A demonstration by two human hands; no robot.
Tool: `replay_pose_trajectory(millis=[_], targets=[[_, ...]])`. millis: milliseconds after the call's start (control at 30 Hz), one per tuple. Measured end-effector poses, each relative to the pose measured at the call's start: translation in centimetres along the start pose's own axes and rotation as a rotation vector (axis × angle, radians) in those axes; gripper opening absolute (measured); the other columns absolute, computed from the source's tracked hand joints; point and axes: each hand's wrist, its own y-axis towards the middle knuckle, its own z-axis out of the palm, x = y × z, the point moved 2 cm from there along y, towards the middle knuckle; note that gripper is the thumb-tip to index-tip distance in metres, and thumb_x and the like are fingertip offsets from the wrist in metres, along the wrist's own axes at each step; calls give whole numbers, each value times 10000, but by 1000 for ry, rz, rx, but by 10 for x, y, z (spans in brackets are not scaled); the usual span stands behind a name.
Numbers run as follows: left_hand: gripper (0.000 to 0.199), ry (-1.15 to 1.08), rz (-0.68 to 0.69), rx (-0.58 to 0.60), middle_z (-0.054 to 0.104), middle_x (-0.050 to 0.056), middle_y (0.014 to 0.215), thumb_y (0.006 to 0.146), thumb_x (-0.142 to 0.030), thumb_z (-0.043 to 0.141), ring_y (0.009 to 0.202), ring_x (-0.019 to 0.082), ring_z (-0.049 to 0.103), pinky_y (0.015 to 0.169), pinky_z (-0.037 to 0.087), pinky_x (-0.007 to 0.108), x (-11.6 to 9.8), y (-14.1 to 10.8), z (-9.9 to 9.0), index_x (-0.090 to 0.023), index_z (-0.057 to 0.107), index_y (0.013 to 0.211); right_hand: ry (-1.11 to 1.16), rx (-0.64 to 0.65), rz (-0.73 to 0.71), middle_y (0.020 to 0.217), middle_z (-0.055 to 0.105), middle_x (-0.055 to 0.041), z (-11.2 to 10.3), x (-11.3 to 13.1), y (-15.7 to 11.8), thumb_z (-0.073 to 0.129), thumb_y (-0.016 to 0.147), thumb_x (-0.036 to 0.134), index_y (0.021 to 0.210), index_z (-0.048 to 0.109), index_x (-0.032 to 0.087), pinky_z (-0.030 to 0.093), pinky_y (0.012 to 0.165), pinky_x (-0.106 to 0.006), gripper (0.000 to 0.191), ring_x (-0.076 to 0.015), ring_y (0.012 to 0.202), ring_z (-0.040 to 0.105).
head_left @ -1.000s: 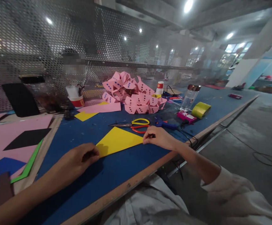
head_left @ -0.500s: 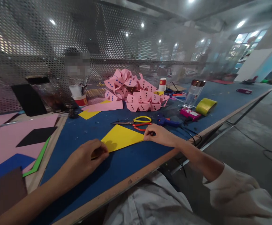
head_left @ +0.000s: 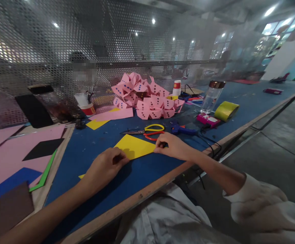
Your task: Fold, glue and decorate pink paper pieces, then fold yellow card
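A yellow sheet of paper or thin foam (head_left: 136,146) lies on the blue tabletop in front of me. My left hand (head_left: 106,165) is closed, fingertips pressed together on the sheet's near edge. Beyond my left wrist a small yellow tip (head_left: 81,176) pokes out; whether it belongs to the same sheet is hidden. My right hand (head_left: 171,145) pinches the sheet's right corner between thumb and fingers. Just behind the sheet lie scissors (head_left: 154,127) with one yellow and one red handle loop. A blue glue gun (head_left: 183,129) rests behind my right hand.
Pink folded pieces with dark dots (head_left: 147,98) are heaped at the back. A paper cup with tools (head_left: 87,109), a clear bottle (head_left: 212,98), a yellow-green roll (head_left: 226,111) and a magenta box (head_left: 208,120) stand around. Coloured sheets (head_left: 44,149) cover the left side. A perforated metal screen (head_left: 127,40) rises behind.
My left hand has slid to the right along the sheet's near edge, closer to my right hand. A yellow tip now shows behind the left wrist. My right hand keeps its pinch.
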Motion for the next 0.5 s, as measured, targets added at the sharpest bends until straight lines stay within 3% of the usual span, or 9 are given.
replay_pose_trajectory(millis=[300, 500], targets=[[249, 17, 12, 48, 663, 33, 795, 898, -401, 525, 730, 195, 594, 669, 411, 298, -8, -10, -3, -199, 619, 789, -28, 62, -100, 829, 670, -24, 22, 34, 7, 763, 834, 321, 817, 697, 178, 393, 718, -257, 158, -162, 823, 567], [223, 52, 21, 30, 646, 25, 759, 882, -381, 521, 715, 194, 584, 636, 387, 287, -8, -7, -2, -201, 607, 782, -55, 94, -12, 804, 676, -4, 26, 36, 13, 739, 841, 333, 801, 666, 187, 347, 631, -240, 169, -148, 785, 573]])
